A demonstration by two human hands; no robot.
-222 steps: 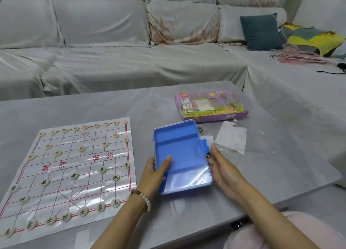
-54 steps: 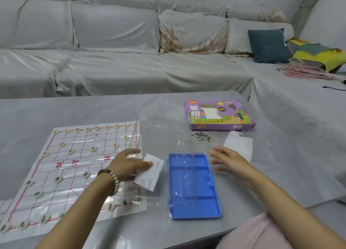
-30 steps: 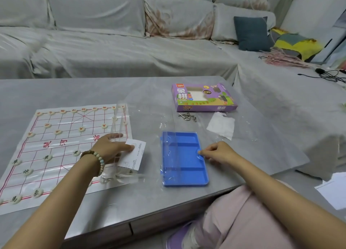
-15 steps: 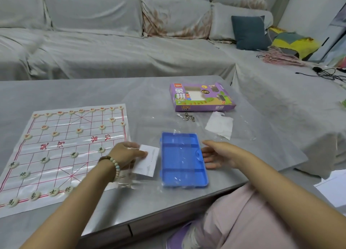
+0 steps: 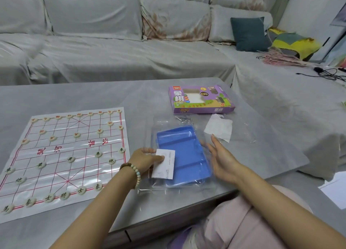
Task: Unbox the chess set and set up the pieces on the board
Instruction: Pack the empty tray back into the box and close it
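Left grip pinches a white slip over the blue tray near the front edge of the worktop — right grip released, fingers straight.

Just one view is given: a wide-angle shot taken from head height, aimed forward and down. The table is seen close up from its near edge, the board is caught at left, the sofa behind.

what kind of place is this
Probably a home living room: a long cloth-covered sofa with a dark cushion wraps round a low grey table, where a chess board is laid out.
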